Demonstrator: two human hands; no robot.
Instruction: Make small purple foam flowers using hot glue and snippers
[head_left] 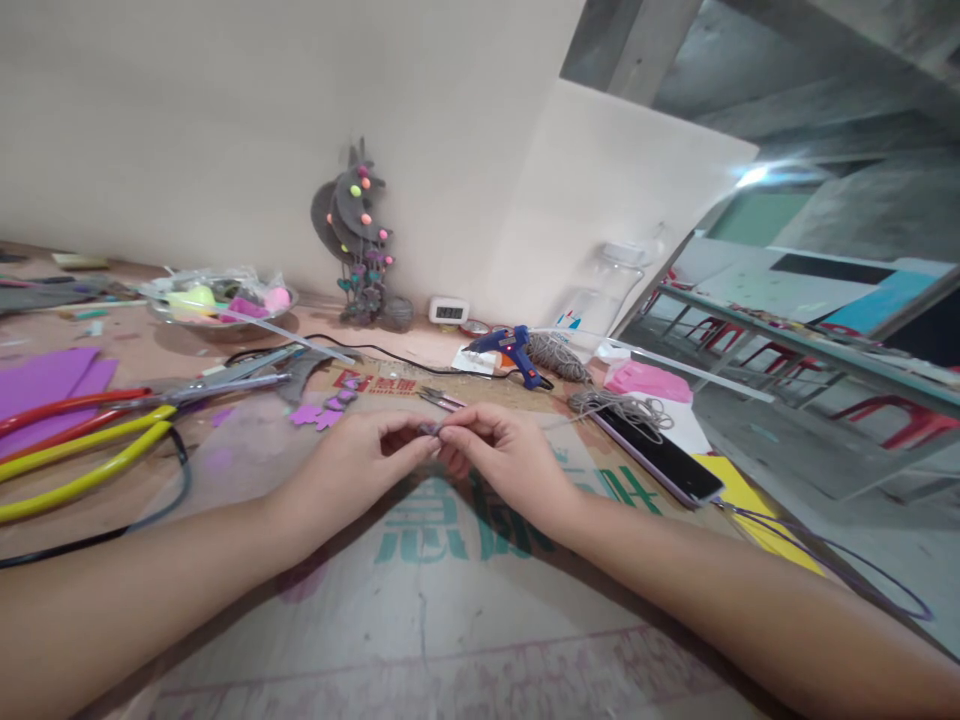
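Note:
Both hands meet over the printed cardboard sheet [480,610] near the middle of the view. My left hand [375,450] pinches a small greyish-purple piece [430,429] between thumb and fingertips. From the other side, my right hand [499,450] also has its thumb and fingers closed on the small piece; its shape is mostly hidden by the fingertips. Thin grey yarn runs from near my right hand towards a loose tangle [637,412] on a phone [660,450]. Just behind the hands lie small snips [442,399]. Purple flower-like cutouts [319,413] rest left of them.
Red-handled [75,405] and yellow-handled tools [97,470] lie left, beside purple sheets [49,385]. Behind are a bowl of craft pieces [225,328], a grey moon decoration [352,220], a timer [448,311], a blue glue gun [514,350] and a bottle [604,295].

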